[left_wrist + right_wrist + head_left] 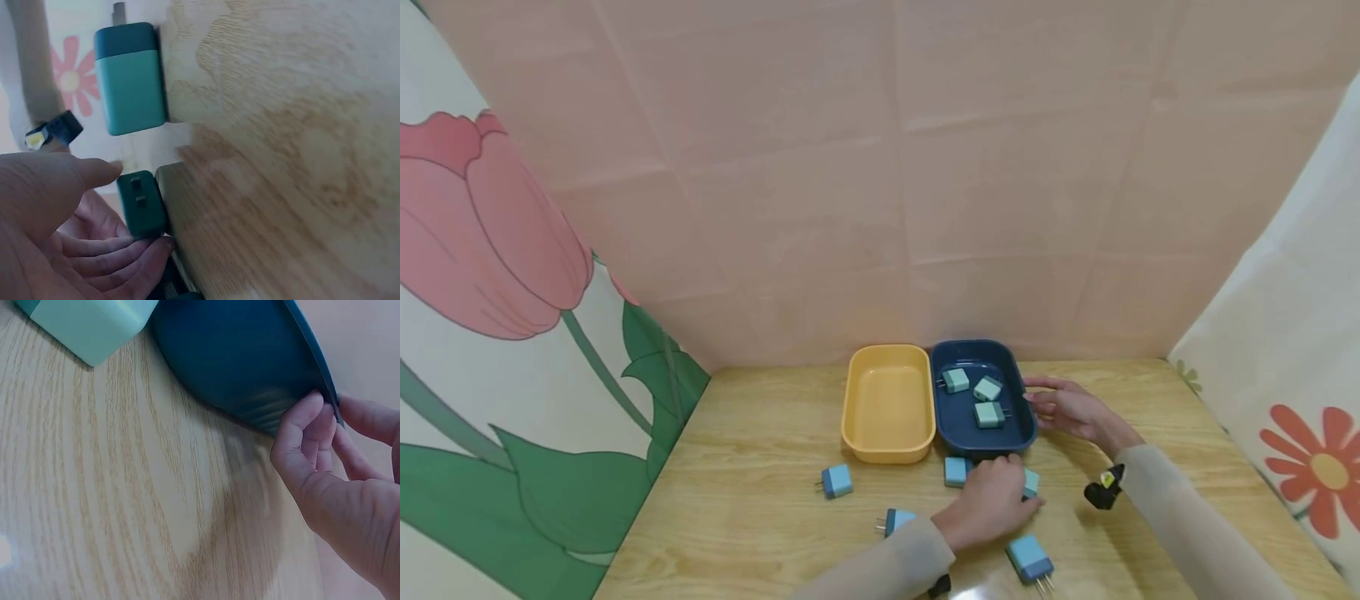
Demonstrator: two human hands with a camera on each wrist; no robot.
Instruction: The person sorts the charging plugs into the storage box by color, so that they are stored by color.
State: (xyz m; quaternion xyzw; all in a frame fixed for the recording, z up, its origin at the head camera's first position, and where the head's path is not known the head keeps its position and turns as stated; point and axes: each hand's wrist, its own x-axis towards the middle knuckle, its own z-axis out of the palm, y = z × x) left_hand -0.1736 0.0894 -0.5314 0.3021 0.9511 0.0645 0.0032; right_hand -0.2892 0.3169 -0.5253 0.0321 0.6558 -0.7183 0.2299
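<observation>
My left hand point(988, 500) reaches low over the table just in front of the navy tray point(951, 429). In the left wrist view, its thumb and fingers close on opposite sides of a green charger point(144, 203), whose two prongs face the camera. A pale green part of a charger point(1032, 482) shows past that hand in the head view. My right hand point(1071, 412) pinches the navy tray's right rim; in the right wrist view its fingers point(297, 422) bend over the tray's edge. Three green chargers, among them one charger point(989, 415), lie inside the tray.
A yellow tray point(891, 454) stands against the navy one on its left. Loose two-tone chargers lie on the wooden table: one blue charger point(837, 482) at left, a charger point(898, 521) by the left sleeve, another charger point(955, 472) before the tray, and one charger point(1030, 558) nearer me.
</observation>
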